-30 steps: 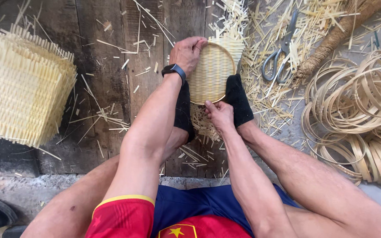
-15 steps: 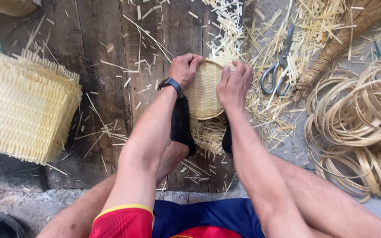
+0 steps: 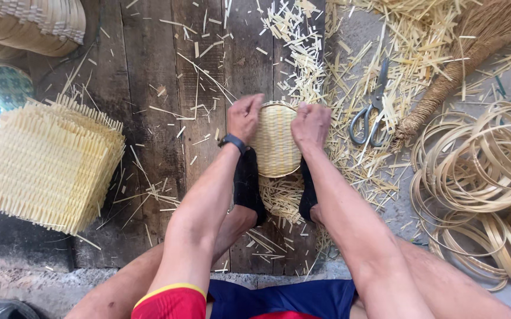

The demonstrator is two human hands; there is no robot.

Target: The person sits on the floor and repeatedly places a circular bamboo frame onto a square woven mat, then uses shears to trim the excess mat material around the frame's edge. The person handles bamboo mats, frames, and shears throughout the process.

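Rings [image 3: 480, 177]: piled at right, well apart from the work.
Mats [image 3: 49, 168]: stacked at left on the planks.
Basket [image 3: 274, 145]: centre, pinned between both feet; likely light and springy, with brittle strip ends; best gripped at the rim.
Left hand [image 3: 245, 116]: clenched on the basket's left rim.
Right hand [image 3: 310, 125]: clenched on the right rim.
Scissors [image 3: 372, 115]: lying just right.

Right hand [image 3: 309, 125] moved from basket's [image 3: 275, 147] lower edge to top rim.

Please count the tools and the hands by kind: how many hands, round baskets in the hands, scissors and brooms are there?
Hands: 2, left hand, right hand
Round basket, held by both: 1
Scissors: 1
Broom: 1
Total: 5
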